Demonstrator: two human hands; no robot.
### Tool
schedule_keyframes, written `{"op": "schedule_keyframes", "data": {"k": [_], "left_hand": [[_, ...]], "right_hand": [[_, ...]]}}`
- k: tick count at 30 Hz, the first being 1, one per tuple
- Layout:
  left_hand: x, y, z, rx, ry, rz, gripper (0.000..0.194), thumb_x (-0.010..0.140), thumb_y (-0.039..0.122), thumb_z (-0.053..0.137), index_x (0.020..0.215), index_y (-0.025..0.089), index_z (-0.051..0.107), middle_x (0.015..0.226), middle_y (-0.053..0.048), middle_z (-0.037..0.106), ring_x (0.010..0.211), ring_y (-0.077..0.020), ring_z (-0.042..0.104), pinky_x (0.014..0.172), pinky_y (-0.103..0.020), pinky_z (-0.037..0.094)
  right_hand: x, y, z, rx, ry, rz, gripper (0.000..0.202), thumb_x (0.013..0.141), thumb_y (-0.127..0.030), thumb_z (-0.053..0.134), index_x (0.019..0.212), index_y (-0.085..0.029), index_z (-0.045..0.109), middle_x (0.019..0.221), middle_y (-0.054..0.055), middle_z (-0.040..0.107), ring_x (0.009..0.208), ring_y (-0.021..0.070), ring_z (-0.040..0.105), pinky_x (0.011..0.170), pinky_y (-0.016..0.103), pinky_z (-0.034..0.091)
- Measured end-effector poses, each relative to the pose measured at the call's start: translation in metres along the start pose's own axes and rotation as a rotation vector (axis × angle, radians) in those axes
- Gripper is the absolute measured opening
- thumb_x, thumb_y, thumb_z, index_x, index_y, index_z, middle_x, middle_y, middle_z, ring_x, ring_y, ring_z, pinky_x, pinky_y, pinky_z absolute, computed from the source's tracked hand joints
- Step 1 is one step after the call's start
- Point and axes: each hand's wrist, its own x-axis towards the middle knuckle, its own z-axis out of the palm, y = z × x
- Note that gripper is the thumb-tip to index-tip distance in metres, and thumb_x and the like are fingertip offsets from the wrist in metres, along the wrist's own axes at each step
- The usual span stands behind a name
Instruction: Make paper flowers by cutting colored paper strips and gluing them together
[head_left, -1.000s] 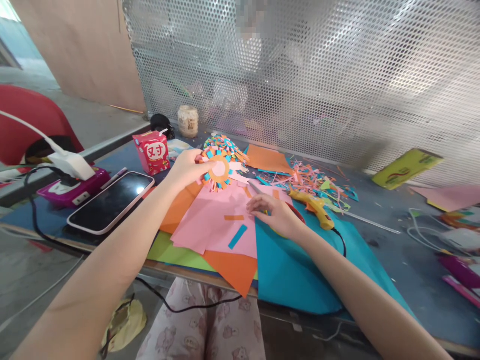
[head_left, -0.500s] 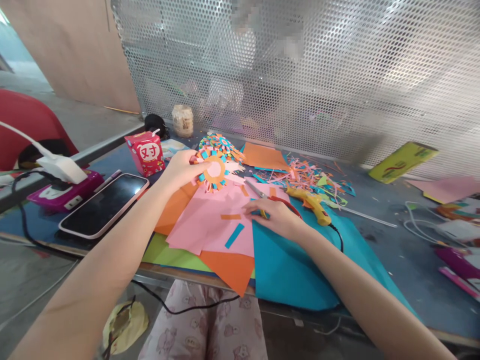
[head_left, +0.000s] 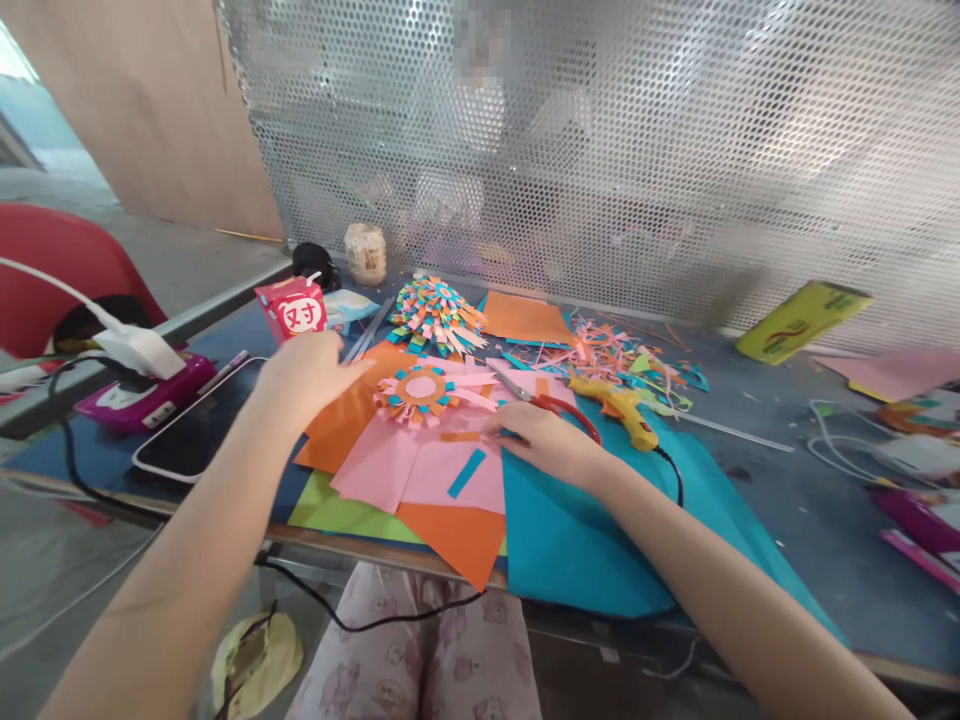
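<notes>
My left hand hovers over the left of the paper pile, thumb stretched out and apart, with nothing seen in it; some fingers are hidden. Close beyond its thumb lie thin grey strips or rods. A round paper flower in pink, orange and blue lies flat on pink paper. My right hand rests palm down where pink and blue paper meet. Its fingertips are by the end of an orange strip; a blue strip lies nearer me. Red-handled scissors lie just beyond that hand.
Behind stand a fringed paper flower heap and loose paper shreds. A corded yellow glue gun lies right of the scissors. At left are a phone, a purple power strip and a red drink carton. Perforated metal borders the table.
My left hand has let go of the round paper flower, which now lies on the pink paper, and has moved left and down. My right hand has stayed nearly in place.
</notes>
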Motion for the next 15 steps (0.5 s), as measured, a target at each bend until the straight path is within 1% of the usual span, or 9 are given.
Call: {"op": "schedule_keyframes", "data": {"k": [2,4,5,7,9,10,12,14,15], "left_hand": [[-0.015,-0.016,-0.001,0.132,-0.006,-0.082,0.07,0.075,0.064,0.036,0.109,0.006,0.057,0.111,-0.025,0.058,0.103,-0.0402,0.054,0.08,-0.043,0.044],[-0.029,-0.032,0.002,0.237,-0.056,-0.211,0.079,0.073,0.067,0.036,0.114,0.001,0.053,0.115,-0.029,0.053,0.107,-0.0449,0.049,0.082,-0.048,0.042],[-0.034,-0.039,0.005,0.256,-0.05,-0.294,0.082,0.073,0.067,0.034,0.119,0.001,0.051,0.116,-0.028,0.052,0.108,-0.0456,0.048,0.083,-0.049,0.041],[-0.039,-0.051,0.011,0.269,-0.011,-0.334,0.084,0.073,0.069,0.03,0.12,0.001,0.051,0.118,-0.027,0.051,0.109,-0.0441,0.046,0.086,-0.048,0.04],[-0.04,-0.06,0.014,0.273,0.037,-0.422,0.095,0.071,0.074,0.025,0.119,-0.004,0.05,0.121,-0.031,0.048,0.113,-0.0448,0.044,0.09,-0.048,0.037],[-0.039,-0.065,0.014,0.269,0.034,-0.45,0.1,0.069,0.077,0.023,0.12,-0.005,0.049,0.124,-0.033,0.045,0.115,-0.0459,0.042,0.091,-0.049,0.035],[-0.037,-0.072,0.013,0.241,-0.012,-0.442,0.108,0.063,0.083,0.023,0.121,-0.004,0.049,0.128,-0.034,0.043,0.117,-0.0482,0.039,0.092,-0.051,0.033],[-0.035,-0.078,0.01,0.204,-0.058,-0.378,0.11,0.058,0.087,0.024,0.118,0.0,0.053,0.125,-0.034,0.047,0.115,-0.0491,0.042,0.089,-0.051,0.034],[-0.034,-0.081,0.009,0.194,-0.062,-0.36,0.109,0.056,0.088,0.024,0.115,0.002,0.055,0.123,-0.033,0.049,0.113,-0.0492,0.044,0.087,-0.051,0.035]], "right_hand": [[0.001,0.0,0.002,-0.009,0.006,0.009,0.017,0.085,-0.013,0.049,0.095,-0.016,0.062,0.098,0.009,0.067,0.095,0.0196,0.06,0.085,0.035,0.047],[0.002,0.0,0.005,0.005,0.023,0.028,0.018,0.084,-0.011,0.049,0.095,-0.016,0.062,0.098,0.009,0.067,0.095,0.0195,0.061,0.085,0.034,0.047],[0.002,0.0,0.005,0.019,0.031,0.033,0.018,0.084,-0.011,0.05,0.096,-0.016,0.062,0.098,0.009,0.067,0.095,0.0193,0.061,0.085,0.034,0.047],[0.002,0.0,0.006,0.042,0.043,0.033,0.019,0.084,-0.011,0.05,0.098,-0.015,0.062,0.099,0.009,0.067,0.096,0.0188,0.06,0.086,0.034,0.047],[0.002,0.0,0.005,0.052,0.046,0.036,0.019,0.084,-0.011,0.05,0.099,-0.015,0.061,0.099,0.008,0.067,0.096,0.0185,0.06,0.086,0.034,0.047],[0.001,0.0,0.004,0.05,0.044,0.043,0.019,0.084,-0.011,0.051,0.1,-0.015,0.061,0.099,0.008,0.067,0.097,0.0185,0.06,0.087,0.035,0.047],[0.001,-0.001,0.002,0.041,0.039,0.068,0.021,0.083,-0.008,0.051,0.099,-0.015,0.061,0.099,0.008,0.068,0.098,0.0186,0.06,0.088,0.035,0.047],[0.001,0.0,0.001,0.027,0.037,0.088,0.023,0.082,-0.006,0.05,0.099,-0.015,0.061,0.097,0.008,0.068,0.098,0.0187,0.06,0.088,0.036,0.047],[0.001,0.0,0.0,0.022,0.041,0.095,0.023,0.081,-0.006,0.05,0.1,-0.015,0.06,0.096,0.008,0.068,0.098,0.0188,0.06,0.088,0.036,0.047]]}}
